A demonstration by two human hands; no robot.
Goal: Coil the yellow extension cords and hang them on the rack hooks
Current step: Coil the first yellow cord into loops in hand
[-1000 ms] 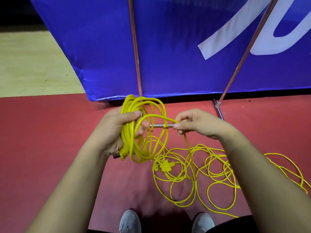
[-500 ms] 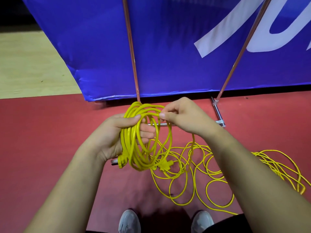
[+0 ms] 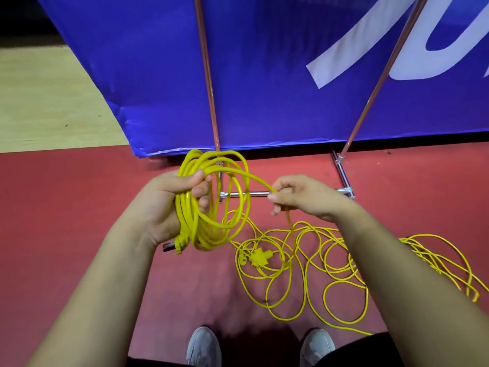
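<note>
1. The left hand point(image 3: 169, 205) grips the coiled yellow cord point(image 3: 211, 202).
2. The right hand point(image 3: 304, 197) pinches the cord's free strand.
3. Loose cord point(image 3: 330, 260) sprawls on the red floor point(image 3: 66, 207).

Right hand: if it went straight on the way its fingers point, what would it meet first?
Most likely the coil held in the left hand; the right hand, pinching the cord, points across at its loops. Depth is unclear, though.

Glossy plastic-sheathed cord point(image 3: 211, 207), shiny metal bar point(image 3: 244, 193)
</note>
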